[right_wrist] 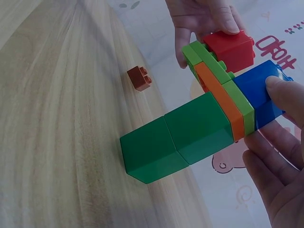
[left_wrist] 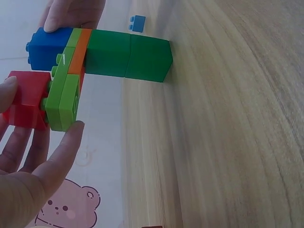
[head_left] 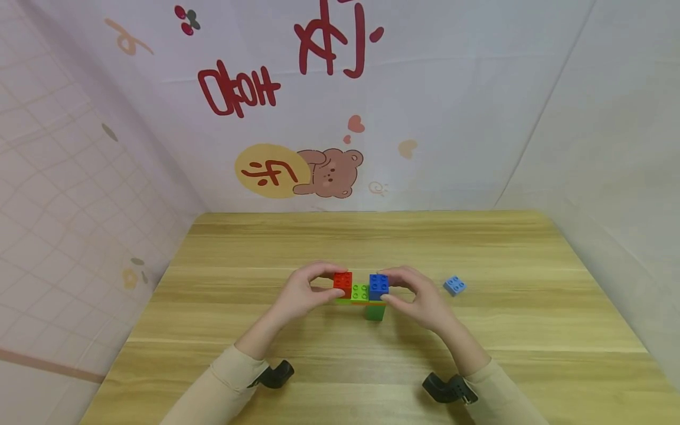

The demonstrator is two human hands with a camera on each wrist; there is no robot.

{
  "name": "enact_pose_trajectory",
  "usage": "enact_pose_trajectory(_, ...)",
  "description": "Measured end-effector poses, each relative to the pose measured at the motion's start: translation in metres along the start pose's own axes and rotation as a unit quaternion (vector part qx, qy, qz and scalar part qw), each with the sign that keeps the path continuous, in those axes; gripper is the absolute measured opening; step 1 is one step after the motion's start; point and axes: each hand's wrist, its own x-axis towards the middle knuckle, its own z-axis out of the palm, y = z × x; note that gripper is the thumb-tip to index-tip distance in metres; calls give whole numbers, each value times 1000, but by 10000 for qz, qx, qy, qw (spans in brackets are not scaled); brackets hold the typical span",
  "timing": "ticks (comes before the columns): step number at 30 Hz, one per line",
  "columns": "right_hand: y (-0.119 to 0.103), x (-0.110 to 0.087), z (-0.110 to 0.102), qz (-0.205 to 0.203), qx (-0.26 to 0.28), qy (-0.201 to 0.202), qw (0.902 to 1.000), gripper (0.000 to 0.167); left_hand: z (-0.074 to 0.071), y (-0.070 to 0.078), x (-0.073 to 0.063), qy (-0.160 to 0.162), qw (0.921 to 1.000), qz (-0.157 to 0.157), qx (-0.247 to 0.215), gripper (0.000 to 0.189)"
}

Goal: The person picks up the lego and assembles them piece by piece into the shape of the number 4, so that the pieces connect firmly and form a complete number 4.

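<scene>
My left hand (head_left: pixel 298 295) pinches a red brick (head_left: pixel 342 283) between thumb and fingers, at the left end of a light green plate (head_left: pixel 360 292). Some of the plate's studs show beside the red brick in the left wrist view. A blue brick (head_left: pixel 379 285) sits on the right end, and my right hand (head_left: pixel 425 298) grips it by its sides. Beneath the green layer runs an orange plate (right_wrist: pixel 221 99). Two stacked dark green bricks (right_wrist: pixel 156 147) form a column under the blue end, standing on the table. The red end overhangs with no column below it.
A light blue brick (head_left: pixel 454 285) lies on the wooden table (head_left: pixel 340 354), right of my right hand. In the right wrist view a brown-red brick (right_wrist: pixel 139 78) lies past the overhanging end. A printed white cloth (head_left: pixel 451 118) hangs behind the table.
</scene>
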Motion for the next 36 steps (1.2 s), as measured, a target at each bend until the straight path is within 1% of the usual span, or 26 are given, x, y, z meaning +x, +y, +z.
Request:
enact_pose_trajectory(6,-1,0,1,47,-15,-22,10000,40,1,0,0,-9,9999,71,-150,36)
enact_pose_trajectory(9,-2,0,1,36,-13,-27,10000,40,2,0,-1,66,9996,16,-275,37)
enact_pose_trajectory(16,-1,0,0,28,18,-11,10000,39,5,1,-2,260,9979,-327,-498,37)
enact_pose_trajectory(18,-1,0,0,23,13,3,10000,39,5,2,-2,292,9975,-380,-518,37)
enact_pose_trajectory(25,-3,0,0,7,30,12,10000,38,5,3,-1,316,9971,-411,-559,36)
enact_pose_trajectory(29,-4,0,0,45,63,-7,10000,38,5,4,0,336,9966,-508,-558,37)
enact_pose_trajectory(36,-3,1,-1,59,58,-9,10000,39,5,3,1,331,9965,-508,-567,38)
